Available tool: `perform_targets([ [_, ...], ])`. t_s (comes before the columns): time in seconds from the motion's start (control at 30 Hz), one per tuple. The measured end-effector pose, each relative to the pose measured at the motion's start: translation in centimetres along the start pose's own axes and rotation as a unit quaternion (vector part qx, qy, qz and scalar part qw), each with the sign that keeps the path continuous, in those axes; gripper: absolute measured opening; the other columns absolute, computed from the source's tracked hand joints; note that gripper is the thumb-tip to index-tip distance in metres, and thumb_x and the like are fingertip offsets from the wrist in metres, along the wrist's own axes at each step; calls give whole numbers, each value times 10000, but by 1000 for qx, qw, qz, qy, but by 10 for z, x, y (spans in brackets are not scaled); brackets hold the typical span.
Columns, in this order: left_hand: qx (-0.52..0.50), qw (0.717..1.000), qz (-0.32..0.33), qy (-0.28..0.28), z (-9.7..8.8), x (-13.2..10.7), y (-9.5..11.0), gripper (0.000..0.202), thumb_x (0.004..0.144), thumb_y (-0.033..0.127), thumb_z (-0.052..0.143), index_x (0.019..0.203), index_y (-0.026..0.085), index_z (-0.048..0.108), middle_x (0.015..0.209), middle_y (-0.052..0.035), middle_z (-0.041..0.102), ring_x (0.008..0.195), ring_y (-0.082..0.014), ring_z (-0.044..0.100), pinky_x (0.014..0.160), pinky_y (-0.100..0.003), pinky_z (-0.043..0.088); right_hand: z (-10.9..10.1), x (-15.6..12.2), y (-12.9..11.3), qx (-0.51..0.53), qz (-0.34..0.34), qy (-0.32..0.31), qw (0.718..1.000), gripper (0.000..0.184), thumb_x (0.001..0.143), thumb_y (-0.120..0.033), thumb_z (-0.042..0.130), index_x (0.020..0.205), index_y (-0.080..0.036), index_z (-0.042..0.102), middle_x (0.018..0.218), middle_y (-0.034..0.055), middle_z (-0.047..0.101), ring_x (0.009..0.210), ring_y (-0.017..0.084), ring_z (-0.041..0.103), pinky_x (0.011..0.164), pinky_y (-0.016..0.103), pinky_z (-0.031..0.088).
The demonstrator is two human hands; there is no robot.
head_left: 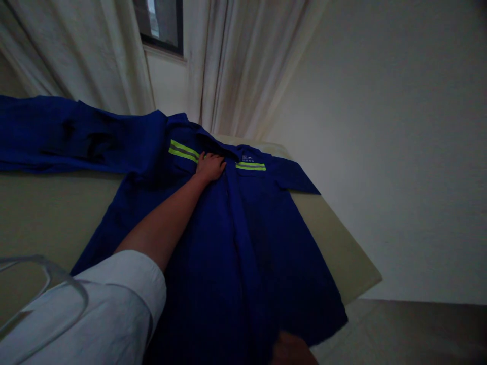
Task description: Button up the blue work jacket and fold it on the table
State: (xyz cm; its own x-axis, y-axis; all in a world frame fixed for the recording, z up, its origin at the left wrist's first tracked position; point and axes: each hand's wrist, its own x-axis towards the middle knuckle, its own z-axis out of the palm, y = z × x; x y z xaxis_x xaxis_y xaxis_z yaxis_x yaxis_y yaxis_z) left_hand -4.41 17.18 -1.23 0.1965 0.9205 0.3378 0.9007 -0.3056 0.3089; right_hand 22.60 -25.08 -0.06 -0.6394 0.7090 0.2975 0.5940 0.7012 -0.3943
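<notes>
A dark blue work jacket point(205, 243) is spread front side up, with yellow-green and grey reflective strips across the chest. My left hand point(211, 166) lies on the upper front just below the collar, beside the left-hand strip, fingers spread and holding nothing I can see. One sleeve point(95, 134) stretches far out to the left; the other sleeve point(299, 175) points right and looks shorter from here. At the bottom edge my right hand point(292, 350) shows only in part, near the jacket's lower front. It is dark and blurred, so its grip is hidden.
Beneath the jacket is a pale greenish-beige surface point(346, 248) with a corner at the right. Light curtains point(243, 66) and a window point(162, 23) are behind it, and a plain wall point(411, 152) is on the right. A thin white cord point(81, 294) loops at lower left.
</notes>
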Motion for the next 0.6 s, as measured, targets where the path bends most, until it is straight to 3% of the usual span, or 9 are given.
perform_targets([
  [0.07, 5, 999, 20, 34, -9, -4, 6, 398, 1038, 307, 429, 1282, 187, 720, 1307, -157, 708, 1277, -341, 554, 1184, -565, 270, 12, -21, -13, -4, 0, 27, 1000, 318, 999, -269, 631, 687, -295, 585, 437, -56, 483, 453, 152, 460, 517, 312, 354],
  [0.13, 8, 996, 51, 70, -21, -12, 19, 413, 1037, 229, 401, 1319, 174, 697, 1317, -172, 697, 1260, -336, 557, 1137, -531, 334, 17, -29, -23, 0, -6, 64, 998, 267, 1032, -222, 552, 786, -290, 630, 538, -39, 604, 499, 157, 513, 543, 318, 380],
  [0.2, 6, 993, 76, 86, -38, -25, 40, 435, 1021, 164, 395, 1354, 173, 674, 1318, -174, 691, 1235, -335, 567, 1073, -509, 395, 16, -28, -30, 15, -12, 109, 994, 217, 1044, -153, 483, 937, -262, 637, 745, -7, 736, 613, 154, 611, 617, 317, 436],
  [0.3, -8, 994, 85, 66, -71, -58, 84, 414, 1006, 140, 420, 1331, 162, 676, 1251, -163, 710, 1159, -314, 614, 990, -459, 471, 13, -19, -38, 58, 5, 172, 983, 192, 1020, -78, 500, 1096, -223, 601, 954, 45, 775, 810, 167, 699, 750, 329, 497],
  [0.37, -35, 993, 112, 19, -96, -93, 115, 358, 1024, 178, 440, 1281, 170, 689, 1205, -133, 725, 1115, -282, 650, 956, -411, 505, 12, -13, -42, 104, 31, 209, 972, 196, 1003, -72, 552, 1117, -226, 594, 965, 48, 762, 854, 176, 705, 770, 332, 515],
  [0.47, -70, 974, 189, -102, -133, -167, 149, 279, 1045, 235, 465, 1179, 221, 710, 1133, -65, 746, 1055, -236, 692, 907, -356, 534, 13, -6, -45, 177, 95, 245, 948, 194, 973, -110, 643, 1110, -247, 619, 946, 34, 735, 813, 178, 677, 720, 322, 521],
  [0.53, -69, 959, 214, -174, -154, -225, 161, 273, 1061, 258, 454, 1132, 238, 717, 1082, -47, 756, 1005, -230, 708, 882, -359, 549, 12, -3, -46, 209, 140, 260, 932, 177, 952, -147, 696, 1085, -256, 654, 911, 23, 711, 758, 171, 637, 692, 317, 509],
  [0.6, -81, 952, 208, -209, -166, -282, 165, 286, 1078, 307, 451, 1185, 240, 708, 1123, -56, 763, 1033, -234, 713, 914, -380, 557, 10, 0, -47, 230, 163, 275, 919, 146, 943, -171, 719, 1051, -261, 678, 884, 15, 694, 740, 168, 607, 697, 320, 500],
])
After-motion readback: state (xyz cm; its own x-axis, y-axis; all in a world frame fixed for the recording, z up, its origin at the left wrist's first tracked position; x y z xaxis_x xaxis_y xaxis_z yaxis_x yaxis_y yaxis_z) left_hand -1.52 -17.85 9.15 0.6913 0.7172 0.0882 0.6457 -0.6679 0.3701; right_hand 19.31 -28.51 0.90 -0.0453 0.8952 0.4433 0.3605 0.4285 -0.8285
